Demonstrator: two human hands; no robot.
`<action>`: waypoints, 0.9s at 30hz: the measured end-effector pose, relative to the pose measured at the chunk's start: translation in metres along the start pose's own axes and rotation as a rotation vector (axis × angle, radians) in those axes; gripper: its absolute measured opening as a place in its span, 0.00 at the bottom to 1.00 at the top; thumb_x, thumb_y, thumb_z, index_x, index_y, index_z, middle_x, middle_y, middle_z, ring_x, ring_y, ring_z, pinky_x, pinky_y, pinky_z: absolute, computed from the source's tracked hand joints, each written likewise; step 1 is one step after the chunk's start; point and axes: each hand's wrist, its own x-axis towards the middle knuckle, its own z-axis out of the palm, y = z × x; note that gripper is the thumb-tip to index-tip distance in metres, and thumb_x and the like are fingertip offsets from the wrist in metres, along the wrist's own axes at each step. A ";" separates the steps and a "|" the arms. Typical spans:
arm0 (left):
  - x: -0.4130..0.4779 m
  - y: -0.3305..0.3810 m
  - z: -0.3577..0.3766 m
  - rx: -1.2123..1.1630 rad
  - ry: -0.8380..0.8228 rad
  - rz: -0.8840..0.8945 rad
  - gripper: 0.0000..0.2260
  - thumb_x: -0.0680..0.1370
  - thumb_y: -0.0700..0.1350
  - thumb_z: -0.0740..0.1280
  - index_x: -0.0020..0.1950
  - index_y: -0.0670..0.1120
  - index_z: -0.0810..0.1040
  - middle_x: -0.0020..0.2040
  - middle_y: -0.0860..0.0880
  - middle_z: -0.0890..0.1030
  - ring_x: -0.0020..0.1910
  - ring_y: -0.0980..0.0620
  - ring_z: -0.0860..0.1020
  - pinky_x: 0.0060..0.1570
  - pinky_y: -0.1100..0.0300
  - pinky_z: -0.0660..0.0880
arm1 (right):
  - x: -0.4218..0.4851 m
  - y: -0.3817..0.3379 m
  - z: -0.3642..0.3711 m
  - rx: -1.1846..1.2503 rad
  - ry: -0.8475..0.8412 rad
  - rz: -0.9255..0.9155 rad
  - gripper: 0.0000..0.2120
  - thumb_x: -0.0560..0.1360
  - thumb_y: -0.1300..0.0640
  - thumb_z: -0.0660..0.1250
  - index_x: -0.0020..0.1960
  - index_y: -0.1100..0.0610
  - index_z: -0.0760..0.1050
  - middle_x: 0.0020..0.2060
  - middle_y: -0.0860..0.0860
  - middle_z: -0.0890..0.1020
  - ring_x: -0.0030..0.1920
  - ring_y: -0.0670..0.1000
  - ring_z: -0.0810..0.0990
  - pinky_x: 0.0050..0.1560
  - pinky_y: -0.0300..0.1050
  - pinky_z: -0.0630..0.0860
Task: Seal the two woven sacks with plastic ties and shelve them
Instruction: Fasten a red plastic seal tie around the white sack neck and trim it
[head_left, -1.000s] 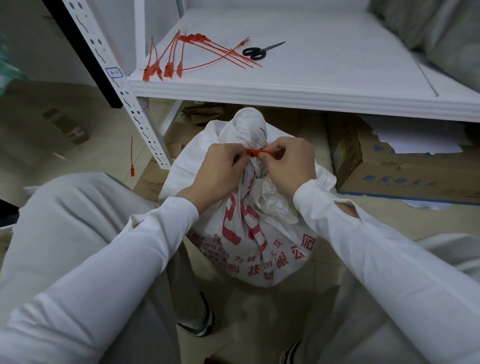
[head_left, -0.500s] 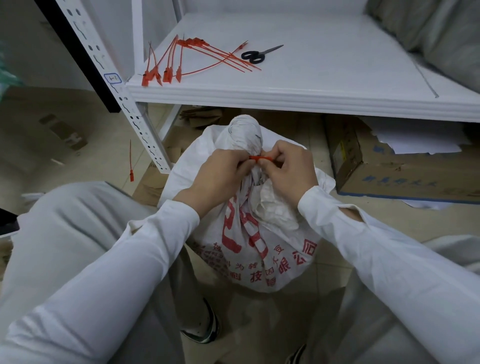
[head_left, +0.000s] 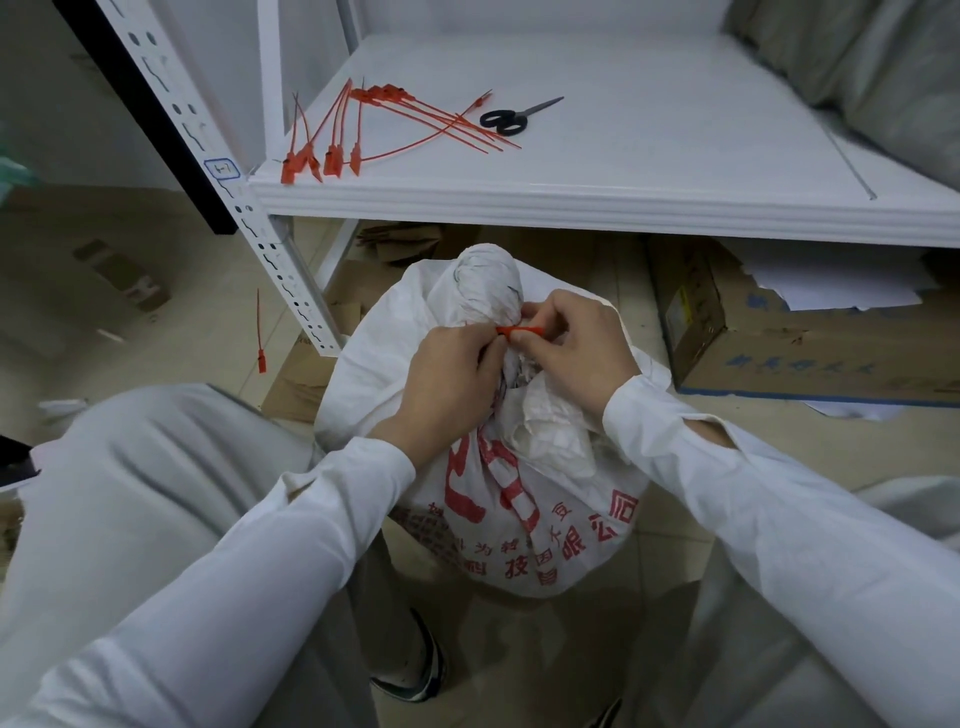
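The woven sack (head_left: 524, 499) stands on the floor between the person's knees, just in front of the shelf's front edge, its top twisted into a tight neck with a bunched knob above it. Both hands are up at that neck. The left hand (head_left: 447, 384) is closed around the near side of the twist, its fingers (head_left: 485, 347) curled tightly with the tips pinching one end of the red tie (head_left: 521, 331). The right hand (head_left: 571, 353) meets it from the other side, thumb and forefinger nipped together on the tie's thicker head and the other fingers tucked loosely beside them. The tie lies level across the neck between the two hands. On the shelf (head_left: 623, 205), near its front left corner, lies a fan of spare ties (head_left: 358, 132), with black scissors (head_left: 506, 118) just beyond their tips. Another tie (head_left: 260, 338) lies on the floor by the shelf's post, and a cardboard box (head_left: 779, 358) sits under the shelf to the right.
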 end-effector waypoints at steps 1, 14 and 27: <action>-0.001 -0.001 0.000 0.007 -0.003 0.009 0.15 0.79 0.46 0.59 0.35 0.44 0.74 0.28 0.51 0.73 0.27 0.54 0.70 0.29 0.56 0.68 | 0.000 0.001 0.001 0.023 -0.005 0.007 0.13 0.70 0.58 0.75 0.33 0.52 0.72 0.40 0.50 0.84 0.50 0.46 0.83 0.53 0.49 0.80; 0.005 0.001 0.005 -0.007 -0.009 -0.094 0.14 0.81 0.42 0.61 0.35 0.46 0.73 0.29 0.52 0.73 0.29 0.54 0.71 0.32 0.57 0.69 | 0.006 0.004 0.003 0.305 -0.012 0.255 0.10 0.70 0.62 0.75 0.35 0.59 0.75 0.30 0.55 0.83 0.29 0.49 0.82 0.35 0.43 0.79; 0.008 0.007 -0.014 0.265 0.015 -0.055 0.12 0.81 0.46 0.59 0.38 0.48 0.70 0.34 0.51 0.73 0.33 0.51 0.72 0.31 0.59 0.63 | 0.016 -0.016 -0.002 -0.100 -0.077 0.025 0.07 0.70 0.53 0.75 0.39 0.56 0.83 0.34 0.50 0.84 0.35 0.46 0.82 0.41 0.35 0.78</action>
